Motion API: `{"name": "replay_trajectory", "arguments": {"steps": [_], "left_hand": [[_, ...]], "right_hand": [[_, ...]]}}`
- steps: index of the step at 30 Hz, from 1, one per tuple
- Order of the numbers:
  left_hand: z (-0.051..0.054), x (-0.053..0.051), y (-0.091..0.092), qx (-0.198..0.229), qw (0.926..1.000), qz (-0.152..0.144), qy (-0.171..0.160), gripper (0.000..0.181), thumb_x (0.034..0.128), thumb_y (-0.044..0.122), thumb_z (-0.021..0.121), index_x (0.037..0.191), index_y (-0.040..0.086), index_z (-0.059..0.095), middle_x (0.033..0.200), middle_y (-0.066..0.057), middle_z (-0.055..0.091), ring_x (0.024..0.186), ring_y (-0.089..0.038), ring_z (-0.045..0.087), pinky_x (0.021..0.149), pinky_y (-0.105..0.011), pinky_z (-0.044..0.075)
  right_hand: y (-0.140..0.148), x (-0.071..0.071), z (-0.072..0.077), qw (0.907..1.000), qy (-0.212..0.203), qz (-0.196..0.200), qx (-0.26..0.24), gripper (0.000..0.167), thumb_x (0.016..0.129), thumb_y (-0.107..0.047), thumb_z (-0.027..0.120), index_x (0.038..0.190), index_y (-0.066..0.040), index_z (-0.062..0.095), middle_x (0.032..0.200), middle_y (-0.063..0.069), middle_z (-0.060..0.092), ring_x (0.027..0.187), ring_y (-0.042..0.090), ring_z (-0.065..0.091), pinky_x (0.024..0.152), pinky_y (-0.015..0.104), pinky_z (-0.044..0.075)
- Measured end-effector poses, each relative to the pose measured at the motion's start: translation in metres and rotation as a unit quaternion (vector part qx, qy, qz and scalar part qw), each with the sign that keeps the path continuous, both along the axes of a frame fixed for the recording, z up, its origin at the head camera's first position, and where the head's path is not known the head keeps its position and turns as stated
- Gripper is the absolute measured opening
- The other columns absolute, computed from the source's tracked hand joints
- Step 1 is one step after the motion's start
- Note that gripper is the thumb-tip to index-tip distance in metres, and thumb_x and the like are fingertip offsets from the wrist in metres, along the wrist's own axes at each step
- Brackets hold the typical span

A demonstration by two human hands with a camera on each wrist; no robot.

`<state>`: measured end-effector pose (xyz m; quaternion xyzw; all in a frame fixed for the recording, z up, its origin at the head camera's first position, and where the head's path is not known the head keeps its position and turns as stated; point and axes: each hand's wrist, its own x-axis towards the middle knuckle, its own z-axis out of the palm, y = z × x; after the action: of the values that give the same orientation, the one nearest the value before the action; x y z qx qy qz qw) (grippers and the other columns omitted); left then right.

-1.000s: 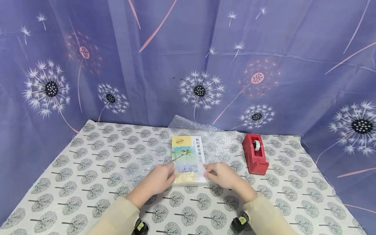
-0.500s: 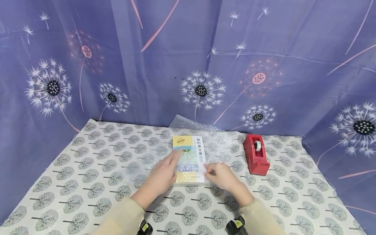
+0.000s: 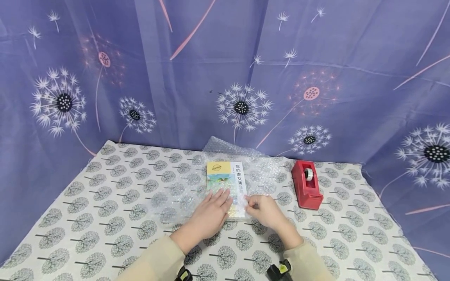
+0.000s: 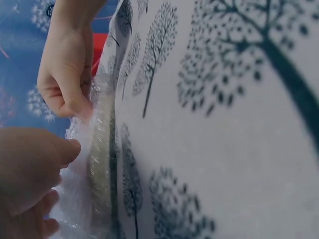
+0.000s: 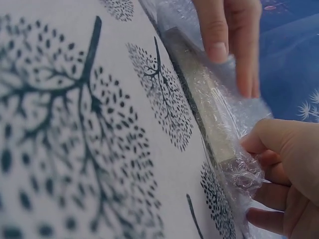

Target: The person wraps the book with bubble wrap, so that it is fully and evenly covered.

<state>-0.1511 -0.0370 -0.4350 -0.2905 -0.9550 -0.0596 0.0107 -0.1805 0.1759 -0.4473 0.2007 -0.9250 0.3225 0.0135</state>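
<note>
Two bare hands met over one paperback book (image 3: 226, 180), which lay flat on a worktop (image 3: 242, 244) covered in tree-print cloth, its yellow, blue and white cover facing up. Clear bubble wrap (image 3: 261, 171) spread out to the left, right and far side of the book, and a layer of it came up around the near edge and over the lower cover.

The left hand (image 3: 211, 215) reached across the book's lower left part, fingers extended and slightly apart, apparently to keep the wrap flat against the cover; how hard it pressed could not be told. The right hand (image 3: 263, 209) pinched the wrap between thumb and forefinger at the book's right edge, probably so the layer would not spring back.

To the right of the book, beyond the right hand, stood a red tape dispenser (image 3: 306, 191) holding a roll of tape (image 3: 308, 174), seemingly parked within easy reach.

Beyond the book, a corner of wrap rose against a purple dandelion curtain (image 3: 190, 97), leaving little room that way. Wide stretches of cloth to the book's left and on its near side gave the forearms more freedom.
</note>
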Motion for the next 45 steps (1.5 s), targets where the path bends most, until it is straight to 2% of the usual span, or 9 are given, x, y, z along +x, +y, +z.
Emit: {"name": "replay_trajectory", "arguments": {"steps": [4,13,18,22,25,30,35,40,45], "left_hand": [[-0.002,-0.003,0.001,-0.006,0.9990,0.013,-0.042,0.052,0.0985,0.031,0.045,0.146,0.012,0.035,0.156,-0.008,0.022,0.144,-0.030,0.024,0.116,-0.050,0.024],[-0.003,-0.007,-0.001,0.011,0.9957,0.026,-0.088,0.055,0.0989,0.033,0.044,0.148,0.013,0.031,0.158,-0.008,0.018,0.144,-0.031,0.022,0.116,-0.051,0.024],[-0.003,-0.009,-0.003,0.022,0.9949,0.028,-0.095,0.055,0.0982,0.034,0.045,0.147,0.013,0.033,0.157,-0.007,0.021,0.144,-0.031,0.024,0.116,-0.051,0.024],[-0.002,-0.011,-0.004,0.017,0.9947,0.029,-0.097,0.054,0.0980,0.034,0.046,0.147,0.014,0.035,0.157,-0.007,0.023,0.143,-0.030,0.025,0.116,-0.050,0.025],[-0.002,-0.012,-0.004,0.014,0.9946,0.027,-0.099,0.054,0.0979,0.035,0.046,0.147,0.014,0.035,0.157,-0.007,0.023,0.143,-0.030,0.025,0.116,-0.050,0.024],[-0.002,-0.012,-0.003,0.017,0.9944,0.024,-0.102,0.054,0.0972,0.034,0.048,0.146,0.014,0.037,0.156,-0.008,0.025,0.143,-0.031,0.026,0.116,-0.050,0.025],[0.000,-0.013,-0.004,0.054,0.9908,0.030,-0.120,0.061,0.0957,0.033,0.051,0.147,0.008,0.031,0.155,-0.008,0.026,0.143,-0.030,0.026,0.117,-0.049,0.023],[-0.004,-0.015,-0.008,0.087,0.9876,0.023,-0.128,0.062,0.0964,0.032,0.049,0.148,0.006,0.027,0.156,-0.009,0.024,0.144,-0.030,0.024,0.118,-0.048,0.020],[-0.008,-0.015,-0.021,0.087,0.9898,0.027,-0.109,0.051,0.0991,0.029,0.044,0.145,0.009,0.037,0.156,-0.009,0.025,0.144,-0.030,0.024,0.117,-0.052,0.019]], "right_hand": [[0.001,0.002,-0.003,0.9998,-0.008,-0.014,-0.013,0.026,0.081,-0.013,0.069,0.060,-0.019,0.055,0.112,0.009,0.070,0.104,0.030,0.067,0.057,0.018,0.044],[0.001,0.002,-0.002,0.9987,-0.019,-0.030,-0.035,0.023,0.081,-0.016,0.070,0.062,-0.020,0.057,0.112,0.007,0.070,0.099,0.028,0.068,0.066,0.022,0.050],[0.000,0.000,-0.003,0.9995,-0.001,-0.021,-0.022,0.005,0.081,-0.015,0.071,0.085,-0.013,0.069,0.113,0.007,0.070,0.103,0.027,0.067,0.086,0.037,0.055],[-0.003,0.002,-0.001,0.9999,0.011,-0.011,0.004,0.038,0.081,-0.016,0.070,0.118,-0.005,0.063,0.117,0.012,0.067,0.102,0.026,0.067,0.091,0.039,0.054],[-0.007,0.006,0.005,0.9989,0.023,-0.007,0.040,0.049,0.083,-0.020,0.070,0.127,-0.004,0.057,0.126,0.014,0.062,0.107,0.028,0.065,0.094,0.040,0.052],[-0.014,0.016,0.013,0.9949,0.042,0.035,0.085,0.048,0.087,-0.026,0.066,0.129,-0.004,0.057,0.139,0.014,0.051,0.124,0.034,0.052,0.104,0.049,0.042],[-0.018,0.020,0.012,0.9899,0.053,0.084,0.101,0.038,0.089,-0.023,0.063,0.123,-0.007,0.062,0.136,0.014,0.054,0.130,0.034,0.047,0.107,0.052,0.038],[-0.019,0.021,0.009,0.9869,0.062,0.091,0.117,0.033,0.090,-0.021,0.062,0.120,-0.007,0.064,0.134,0.013,0.056,0.127,0.033,0.050,0.106,0.050,0.040],[-0.017,0.018,0.007,0.9875,0.059,0.095,0.111,0.035,0.089,-0.022,0.063,0.120,-0.006,0.064,0.133,0.013,0.057,0.127,0.033,0.050,0.106,0.049,0.039]]}}
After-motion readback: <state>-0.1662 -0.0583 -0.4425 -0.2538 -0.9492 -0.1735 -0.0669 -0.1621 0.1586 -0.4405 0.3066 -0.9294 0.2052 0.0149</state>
